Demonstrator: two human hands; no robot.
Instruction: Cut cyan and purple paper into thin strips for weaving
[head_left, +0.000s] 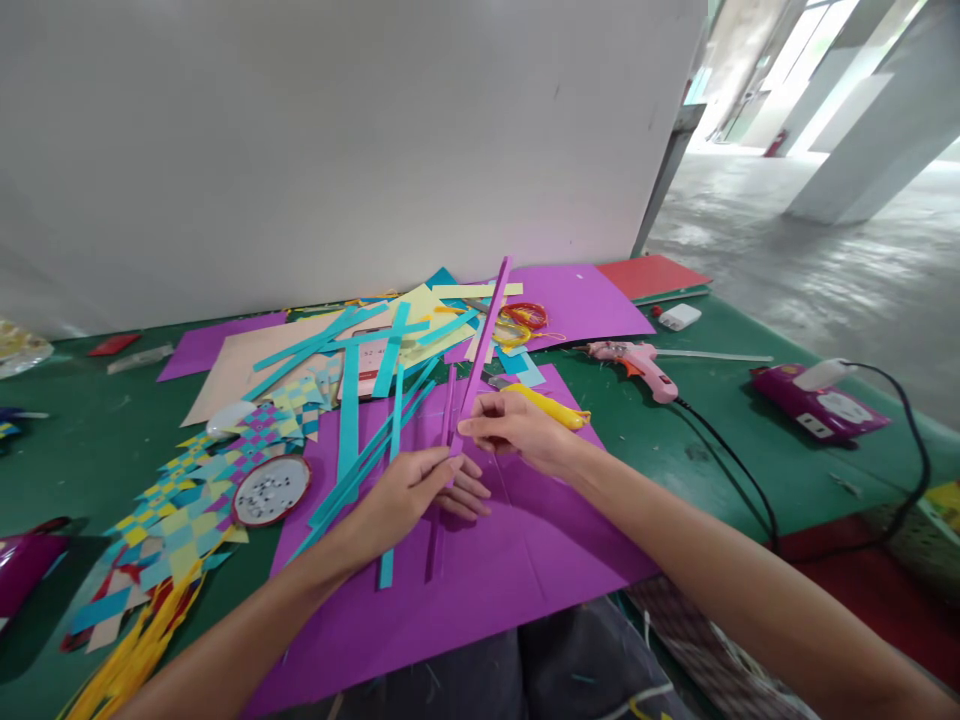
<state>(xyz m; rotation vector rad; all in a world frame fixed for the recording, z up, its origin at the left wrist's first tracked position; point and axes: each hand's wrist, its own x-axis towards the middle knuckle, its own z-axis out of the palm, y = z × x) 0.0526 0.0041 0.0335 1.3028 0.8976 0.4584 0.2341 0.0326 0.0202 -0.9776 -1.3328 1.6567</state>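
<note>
A long folded purple paper strip (491,325) slants up and away from both my hands. My right hand (506,425) pinches it between thumb and fingers near its lower part. Just below, my left hand (431,485) holds its lower end between thumb and forefinger, the other fingers stretched out underneath. Another narrow purple strip (435,545) lies beneath my left hand on a large purple sheet (517,560). Several turquoise paper strips (349,420) lie to the left of the hands. A yellow-handled cutter (555,407) rests just beyond my right hand.
A pink glue gun (634,365) with a black cord lies at right, near a purple power block (817,405). Scissors with red handles (525,316) and a phone (373,362) lie among paper scraps. Left are a round dish of small beads (271,490) and woven paper pieces (187,520).
</note>
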